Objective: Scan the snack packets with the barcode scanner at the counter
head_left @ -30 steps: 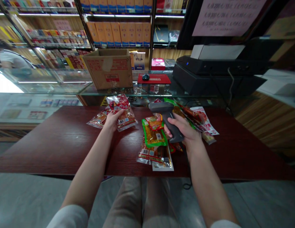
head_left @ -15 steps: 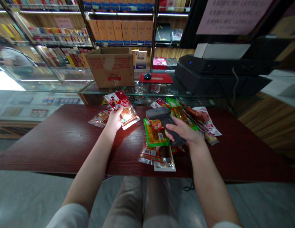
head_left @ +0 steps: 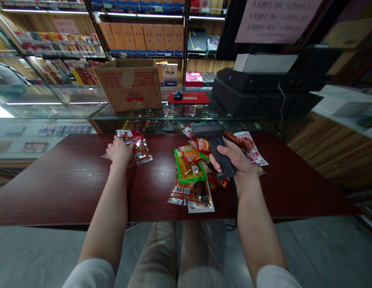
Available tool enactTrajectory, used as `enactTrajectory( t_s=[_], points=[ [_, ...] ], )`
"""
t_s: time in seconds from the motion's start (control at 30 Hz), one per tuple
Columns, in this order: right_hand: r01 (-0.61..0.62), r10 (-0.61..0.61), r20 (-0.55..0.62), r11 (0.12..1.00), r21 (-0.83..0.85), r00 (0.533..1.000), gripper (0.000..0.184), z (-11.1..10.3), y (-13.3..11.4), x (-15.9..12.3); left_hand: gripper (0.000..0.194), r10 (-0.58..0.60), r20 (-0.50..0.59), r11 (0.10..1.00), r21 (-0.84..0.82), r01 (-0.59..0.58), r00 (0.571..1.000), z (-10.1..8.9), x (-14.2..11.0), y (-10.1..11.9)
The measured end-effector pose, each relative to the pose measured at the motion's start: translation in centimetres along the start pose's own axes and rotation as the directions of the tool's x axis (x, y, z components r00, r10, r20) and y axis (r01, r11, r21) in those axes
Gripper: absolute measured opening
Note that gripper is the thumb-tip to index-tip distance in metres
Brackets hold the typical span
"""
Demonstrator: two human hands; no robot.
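My right hand (head_left: 234,158) is wrapped round the grip of a dark grey barcode scanner (head_left: 220,148), held above the packets with its head towards the left. My left hand (head_left: 119,150) is at the left of the table, its fingers curled over a red and clear snack packet (head_left: 140,147), thumb on the packet's near side. The fingertips are partly hidden. Below the scanner lies a green-edged snack packet (head_left: 189,170) on top of silver and red packets (head_left: 184,192). A white and red packet (head_left: 250,146) lies behind my right hand.
The dark red table (head_left: 69,180) meets a glass counter (head_left: 114,114) at the back. On the counter stand an open cardboard box (head_left: 132,88), a mouse (head_left: 178,95) on a red mat (head_left: 198,98), and a black machine (head_left: 264,92). The scanner's cord (head_left: 234,204) hangs over the front edge.
My left hand has moved left and lowered the red packet, which was lit by the scanner, onto the other one. The scanner's light on it is gone. The view has shifted slightly.
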State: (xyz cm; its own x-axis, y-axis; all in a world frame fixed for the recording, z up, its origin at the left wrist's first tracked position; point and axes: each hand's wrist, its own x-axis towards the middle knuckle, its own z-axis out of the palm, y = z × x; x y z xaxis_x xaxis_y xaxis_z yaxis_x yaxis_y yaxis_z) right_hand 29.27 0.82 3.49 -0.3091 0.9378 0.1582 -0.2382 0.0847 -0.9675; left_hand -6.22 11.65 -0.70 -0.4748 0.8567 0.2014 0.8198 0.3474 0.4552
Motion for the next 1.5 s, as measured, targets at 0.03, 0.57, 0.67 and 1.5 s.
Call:
enactTrajectory(
  t_s=[0.03, 0.57, 0.67, 1.5],
  points=[
    [0.021, -0.022, -0.013, 1.000, -0.011, 1.000, 0.043, -0.2, -0.4, 0.0, 0.087, 0.020, -0.051, 0.998, 0.064, -0.017, 0.998, 0.2, -0.1, -0.1],
    [0.141, -0.156, -0.167, 0.985, -0.098, 0.974, 0.039, -5.5, -1.5, 1.6, 0.044, 0.492, 0.120, 0.855, 0.120, -0.505, 0.862, 3.6, -2.7, 2.0],
    [0.134, -0.146, -0.156, 0.987, -0.086, 0.977, 0.039, -5.8, -1.3, 1.2, 0.044, 0.493, 0.239, 0.866, -0.229, -0.445, 0.837, 4.6, -4.3, 4.6],
    [-0.039, 0.046, 0.060, 0.993, -0.111, 0.997, 0.039, -5.8, 0.1, 1.5, 0.027, 0.181, -0.109, 0.036, -0.992, -0.118, 0.977, 5.8, -1.9, 11.1]
  ],
)
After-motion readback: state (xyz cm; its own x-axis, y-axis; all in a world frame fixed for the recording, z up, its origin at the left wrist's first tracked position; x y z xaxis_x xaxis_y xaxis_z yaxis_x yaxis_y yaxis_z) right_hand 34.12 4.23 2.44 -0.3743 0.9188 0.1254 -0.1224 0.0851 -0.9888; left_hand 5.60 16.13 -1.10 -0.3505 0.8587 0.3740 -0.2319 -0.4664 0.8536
